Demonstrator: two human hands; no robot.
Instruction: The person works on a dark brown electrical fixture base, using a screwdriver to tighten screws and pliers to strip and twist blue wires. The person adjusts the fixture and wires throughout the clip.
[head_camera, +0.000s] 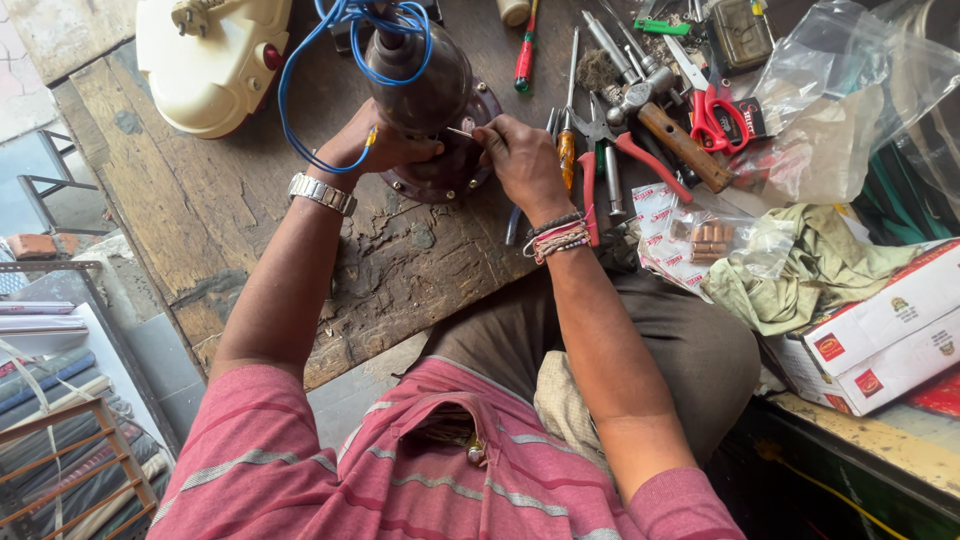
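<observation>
Both hands (455, 150) grip the brown motor housing (425, 95); blue wire (300, 80) loops leftward.

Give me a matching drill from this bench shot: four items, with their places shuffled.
Items:
1. blue wire
2. red-handled scissors
3. cream appliance housing
4. wristwatch

Places:
A. far left of the wooden bench
B. on the left hand's wrist
C. looped around the top of the brown motor body
D. among the tools right of the hammer

Pairs: 1-C, 2-D, 3-A, 4-B
</observation>
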